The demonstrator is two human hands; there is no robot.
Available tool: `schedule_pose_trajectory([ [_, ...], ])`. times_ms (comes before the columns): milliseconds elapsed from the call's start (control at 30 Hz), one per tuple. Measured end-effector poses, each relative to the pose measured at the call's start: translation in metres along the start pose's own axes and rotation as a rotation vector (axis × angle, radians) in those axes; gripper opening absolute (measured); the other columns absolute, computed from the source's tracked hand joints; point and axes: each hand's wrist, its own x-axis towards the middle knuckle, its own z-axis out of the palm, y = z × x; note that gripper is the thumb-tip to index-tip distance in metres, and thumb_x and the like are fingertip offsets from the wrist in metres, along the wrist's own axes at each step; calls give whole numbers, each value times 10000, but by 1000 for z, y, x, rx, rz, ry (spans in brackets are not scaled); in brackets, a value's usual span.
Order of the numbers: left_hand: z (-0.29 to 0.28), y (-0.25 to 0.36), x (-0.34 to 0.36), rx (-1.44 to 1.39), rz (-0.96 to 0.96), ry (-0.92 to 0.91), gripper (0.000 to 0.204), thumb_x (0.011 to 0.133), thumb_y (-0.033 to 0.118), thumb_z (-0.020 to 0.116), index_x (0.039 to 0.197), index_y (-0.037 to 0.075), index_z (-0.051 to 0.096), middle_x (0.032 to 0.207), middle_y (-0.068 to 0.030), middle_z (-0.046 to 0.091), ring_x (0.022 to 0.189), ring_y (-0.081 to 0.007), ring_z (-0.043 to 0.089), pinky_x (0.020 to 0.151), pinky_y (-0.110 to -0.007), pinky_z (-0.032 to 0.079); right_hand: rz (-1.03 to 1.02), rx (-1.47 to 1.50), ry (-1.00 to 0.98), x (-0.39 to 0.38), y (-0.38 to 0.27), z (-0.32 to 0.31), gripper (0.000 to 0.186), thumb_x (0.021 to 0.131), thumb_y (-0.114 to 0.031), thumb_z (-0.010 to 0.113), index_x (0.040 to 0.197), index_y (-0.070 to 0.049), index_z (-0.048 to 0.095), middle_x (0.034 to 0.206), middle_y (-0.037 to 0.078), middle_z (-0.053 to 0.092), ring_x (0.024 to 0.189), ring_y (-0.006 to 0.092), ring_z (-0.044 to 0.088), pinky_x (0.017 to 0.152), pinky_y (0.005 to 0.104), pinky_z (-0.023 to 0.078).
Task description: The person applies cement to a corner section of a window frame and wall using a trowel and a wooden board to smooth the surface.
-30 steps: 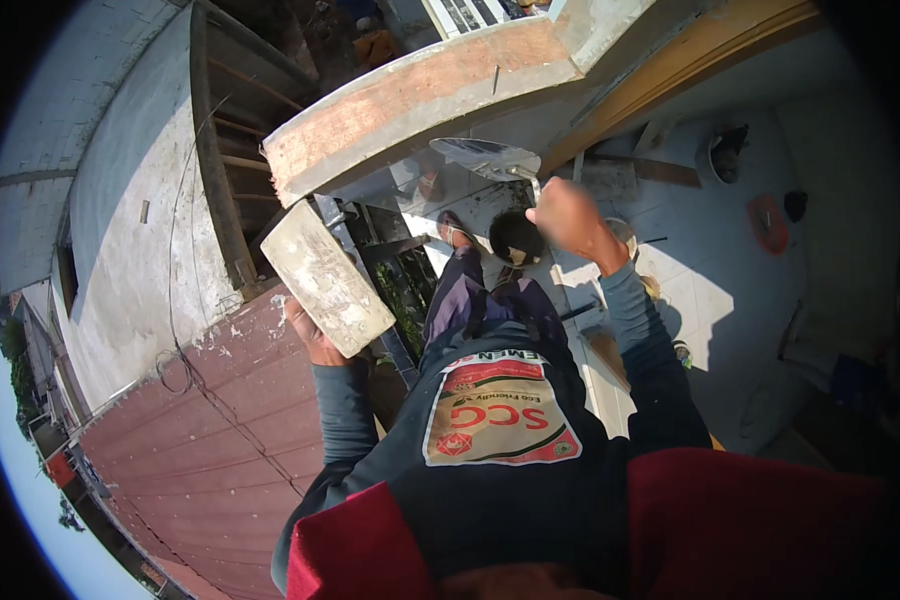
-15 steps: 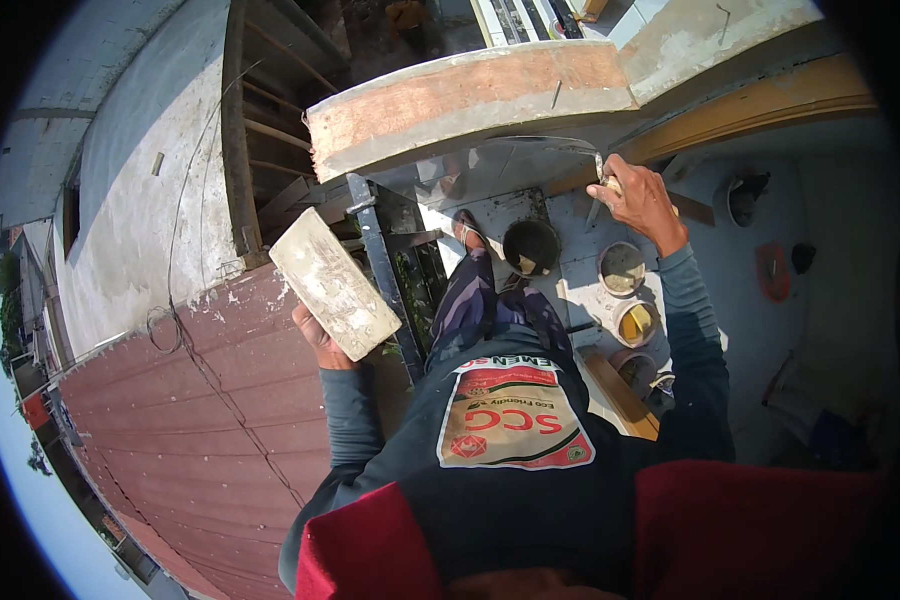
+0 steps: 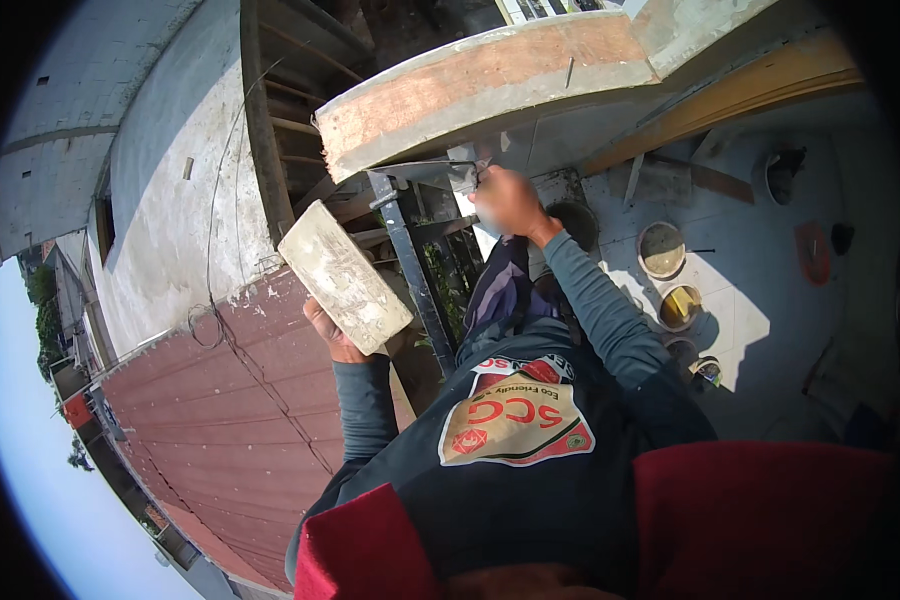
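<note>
My left hand [image 3: 332, 332] is closed on a pale rectangular plastering float [image 3: 345, 278], its flat face turned up and streaked with mortar. Most of my fingers are hidden beneath it, as is any handle. Blurred by motion, my right hand [image 3: 513, 205] grips a trowel [image 3: 428, 166] whose thin blade points left. That blade lies along the lower edge of a curved concrete ledge [image 3: 490, 90]; whether it touches cannot be made out. A reddish, rough strip runs along the ledge's top, and a nail sticks up from it.
A black metal post [image 3: 410, 255] stands between the float and my legs. Right of me, on the tiled floor, are a mortar bucket [image 3: 661, 250], a bucket with something yellow [image 3: 679, 307] and a dark bucket [image 3: 577, 226]. A maroon corrugated roof [image 3: 230, 420] drops away at left.
My right hand has swept left with the trowel along the ledge, from its right part to near the black post. The left hand keeps the float tilted much as before. The view has shifted slightly.
</note>
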Motion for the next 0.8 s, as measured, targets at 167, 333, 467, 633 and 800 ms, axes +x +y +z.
schedule_pose_trajectory([
  [167,13,-4,-1,45,4,37,656,750,66,500,1385,-3,352,1301,-206,432,1174,-333,466,945,-481,515,-111,125,186,-7,30,-41,341,799,-246,733,935,22,572,842,179,632,749,321,605,700,376,479],
  [333,21,-14,3,27,-4,53,653,748,69,515,1380,2,361,1254,-200,454,1163,-328,471,945,-459,520,0,252,306,-34,65,-109,299,775,-194,759,875,15,570,784,132,609,680,240,563,663,317,471],
  [467,17,-17,6,13,-58,-35,687,744,71,543,1400,18,346,1298,-213,435,1164,-341,469,981,-466,485,-46,15,344,-53,42,-144,311,775,-195,763,866,9,547,766,129,610,667,250,579,641,319,473],
  [633,15,-21,11,14,-42,-11,711,745,56,553,1419,26,328,1342,-225,410,1178,-345,457,999,-470,467,-66,-28,189,-56,7,-95,314,778,-184,733,883,-5,497,807,202,560,779,418,545,664,432,445],
  [800,44,-33,16,48,-48,-36,697,730,69,598,1379,-15,357,1287,-230,436,1131,-306,475,1014,-404,452,-79,97,114,-22,6,0,338,795,-210,711,944,3,496,846,219,583,848,452,566,683,464,459],
])
